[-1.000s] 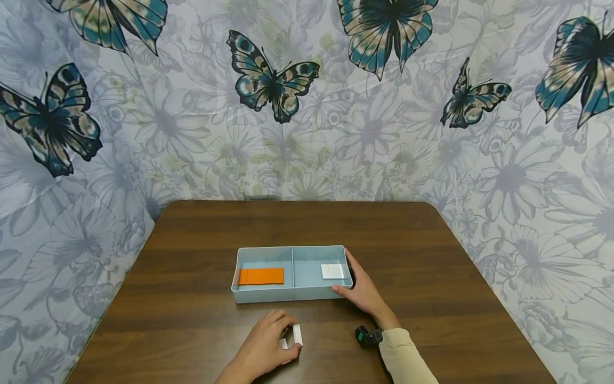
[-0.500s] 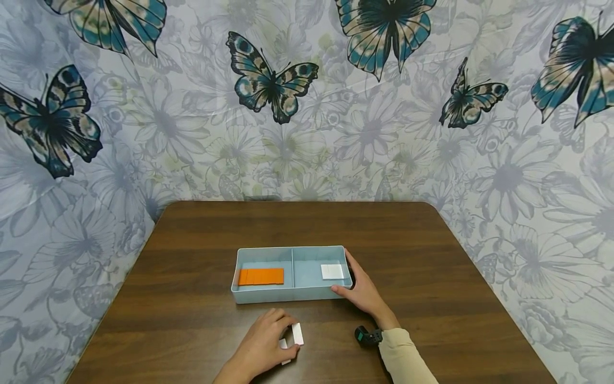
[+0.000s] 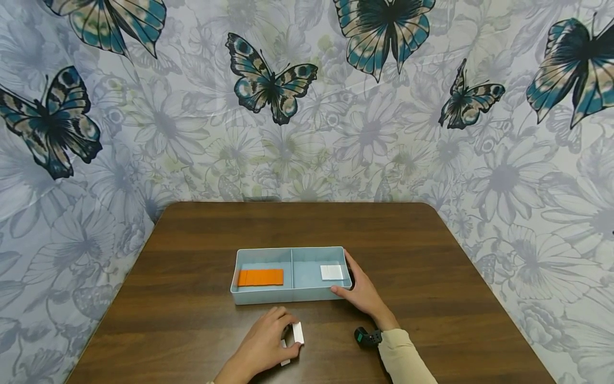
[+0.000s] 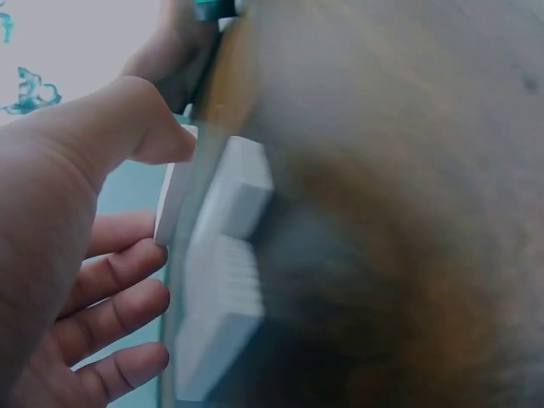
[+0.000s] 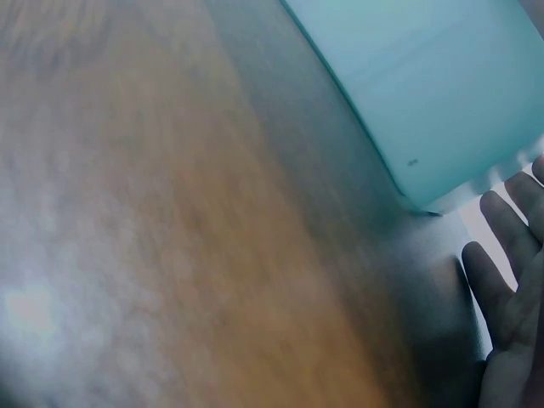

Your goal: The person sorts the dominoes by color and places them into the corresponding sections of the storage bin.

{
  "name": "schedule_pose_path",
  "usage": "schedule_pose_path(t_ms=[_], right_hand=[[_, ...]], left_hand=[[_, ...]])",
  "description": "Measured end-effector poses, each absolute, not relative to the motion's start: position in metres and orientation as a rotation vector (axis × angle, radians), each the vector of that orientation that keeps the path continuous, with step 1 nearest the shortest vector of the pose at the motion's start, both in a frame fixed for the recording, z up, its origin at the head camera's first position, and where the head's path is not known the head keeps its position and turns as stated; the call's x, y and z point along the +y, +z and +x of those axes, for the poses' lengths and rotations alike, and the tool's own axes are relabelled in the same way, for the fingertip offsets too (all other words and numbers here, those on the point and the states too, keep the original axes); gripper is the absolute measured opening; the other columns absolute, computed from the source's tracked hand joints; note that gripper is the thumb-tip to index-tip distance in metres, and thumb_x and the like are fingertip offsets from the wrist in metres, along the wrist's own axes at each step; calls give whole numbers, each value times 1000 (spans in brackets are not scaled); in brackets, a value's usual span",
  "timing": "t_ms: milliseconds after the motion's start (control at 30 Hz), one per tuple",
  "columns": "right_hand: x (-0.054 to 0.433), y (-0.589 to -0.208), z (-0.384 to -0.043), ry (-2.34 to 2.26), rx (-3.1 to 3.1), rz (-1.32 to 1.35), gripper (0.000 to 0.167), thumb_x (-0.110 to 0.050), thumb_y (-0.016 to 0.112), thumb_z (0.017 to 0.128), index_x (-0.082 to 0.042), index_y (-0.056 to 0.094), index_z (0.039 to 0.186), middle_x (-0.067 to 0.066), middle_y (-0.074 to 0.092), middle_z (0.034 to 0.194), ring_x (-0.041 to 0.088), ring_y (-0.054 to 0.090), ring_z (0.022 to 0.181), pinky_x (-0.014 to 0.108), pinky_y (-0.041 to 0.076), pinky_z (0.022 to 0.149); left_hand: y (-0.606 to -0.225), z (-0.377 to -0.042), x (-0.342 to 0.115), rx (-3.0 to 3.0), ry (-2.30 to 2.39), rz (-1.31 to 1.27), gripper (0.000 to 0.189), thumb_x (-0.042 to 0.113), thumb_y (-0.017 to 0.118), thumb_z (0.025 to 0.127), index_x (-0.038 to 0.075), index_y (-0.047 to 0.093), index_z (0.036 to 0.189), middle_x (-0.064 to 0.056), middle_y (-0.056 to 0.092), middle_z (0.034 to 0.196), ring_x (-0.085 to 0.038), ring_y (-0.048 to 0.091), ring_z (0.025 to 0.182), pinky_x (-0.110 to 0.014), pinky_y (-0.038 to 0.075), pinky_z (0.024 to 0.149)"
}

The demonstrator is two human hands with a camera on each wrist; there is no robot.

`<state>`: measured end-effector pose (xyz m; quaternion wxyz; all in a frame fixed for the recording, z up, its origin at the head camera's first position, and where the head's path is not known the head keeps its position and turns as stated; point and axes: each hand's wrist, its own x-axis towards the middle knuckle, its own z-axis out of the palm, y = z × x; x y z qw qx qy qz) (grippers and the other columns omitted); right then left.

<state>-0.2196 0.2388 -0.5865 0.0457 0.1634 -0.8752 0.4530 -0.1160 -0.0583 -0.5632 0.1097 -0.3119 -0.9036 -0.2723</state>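
My left hand [image 3: 263, 342] is low over the front of the table and pinches a thin white tile [image 3: 298, 334] on edge between thumb and fingertips. In the left wrist view the tile [image 4: 176, 200] sits between the thumb and upper fingers; the lower fingers are loose. White pieces [image 4: 223, 314], seemingly stacked tiles, lie on the table just beyond. A light blue tray [image 3: 266, 296] with two compartments stands ahead. Gripping its right end is my right hand [image 3: 366, 296], thumb at the front corner, fingers along the side. Orange tiles [image 3: 261, 277] lie in the left compartment, white tiles [image 3: 332, 272] in the right.
The brown wooden table [image 3: 201, 229] carries the tray near its middle. A black wristband [image 3: 368, 337] is on the right wrist. Behind the table's far edge hangs a butterfly-patterned cloth [image 3: 307, 160].
The left hand stays nearly in place, and the white tile in it shifts only very slightly. The right hand and the tray keep their places.
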Motion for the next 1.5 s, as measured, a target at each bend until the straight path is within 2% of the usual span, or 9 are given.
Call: schedule_pose_path(t_ms=[233, 500, 700, 767, 867, 1033, 1400, 1500], right_hand=[[240, -586, -220, 1392, -2660, 494, 107, -43, 84, 83, -24, 20, 166, 8, 32, 168, 36, 41, 146, 64, 36, 114], [240, -588, -221, 1393, -2654, 505, 107, -42, 84, 83, -24, 20, 166, 8, 32, 167, 35, 43, 145, 63, 37, 113], [240, -590, -222, 1371, -2658, 505, 106, -43, 84, 83, -25, 20, 166, 8, 33, 167, 35, 43, 145, 63, 38, 113], [241, -590, -222, 1379, -2656, 506, 106, -43, 84, 83, -26, 20, 166, 8, 33, 167, 34, 43, 145, 62, 38, 112], [241, -589, -222, 1398, -2649, 503, 106, -42, 85, 83, -28, 20, 166, 7, 34, 167, 33, 45, 144, 61, 39, 112], [241, -589, -221, 1396, -2656, 504, 106, -42, 84, 84, -28, 20, 166, 7, 34, 166, 34, 46, 142, 62, 40, 111], [240, -585, -222, 1430, -2661, 511, 106, -41, 84, 84, -26, 18, 167, 6, 35, 166, 33, 48, 140, 61, 42, 109], [240, -585, -221, 1440, -2643, 538, 110, -38, 84, 84, -28, 12, 167, 8, 31, 168, 33, 47, 142, 58, 42, 109]], left_hand=[[-546, -121, -57, -2599, -1007, -882, 35, 25, 87, 77, 12, 74, 107, 9, 64, 102, -9, 58, 87, -21, 53, 77], [-520, -136, -57, -2548, -1114, -840, 33, 21, 87, 79, 11, 74, 108, 6, 65, 104, -16, 62, 86, -31, 58, 75], [-507, -152, -58, -2553, -1089, -827, 34, 24, 86, 81, 11, 74, 110, 4, 65, 102, -14, 59, 85, -25, 52, 71], [-505, -158, -56, -2561, -1091, -813, 34, 24, 85, 81, 12, 75, 110, 4, 65, 101, -13, 58, 83, -23, 51, 70], [-504, -168, -52, -2584, -1119, -777, 33, 24, 85, 82, 11, 75, 110, 4, 64, 100, -17, 59, 80, -23, 51, 68], [-504, -181, -47, -2625, -1149, -742, 34, 23, 85, 82, 9, 75, 111, -1, 64, 96, -18, 59, 76, -24, 52, 68], [-505, -205, -39, -2669, -1054, -799, 38, 25, 84, 83, 5, 75, 114, -7, 64, 96, -22, 63, 81, -27, 55, 70], [-507, -209, -37, -2681, -1034, -815, 39, 25, 84, 84, 4, 74, 116, -10, 65, 100, -24, 64, 85, -28, 54, 70]])
